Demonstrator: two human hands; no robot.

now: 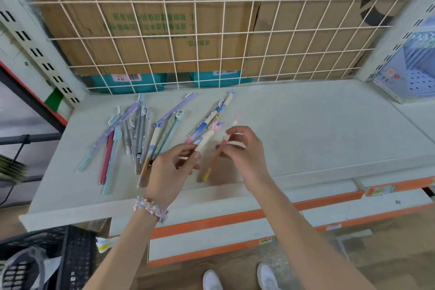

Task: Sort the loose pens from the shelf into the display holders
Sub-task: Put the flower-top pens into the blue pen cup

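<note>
- Far behind the wire grid, a cardboard box (150, 28) bears green printed characters, upside down and too blurred to read.
- A white barcode label (126, 77) on a teal package (127, 83) below it is illegible.

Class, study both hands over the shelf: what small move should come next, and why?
Probably carry the orange pen in the right hand to the blue display holder at the shelf's far right. Each hand already pinches a pen; the left hand holds a cream pen.
</note>
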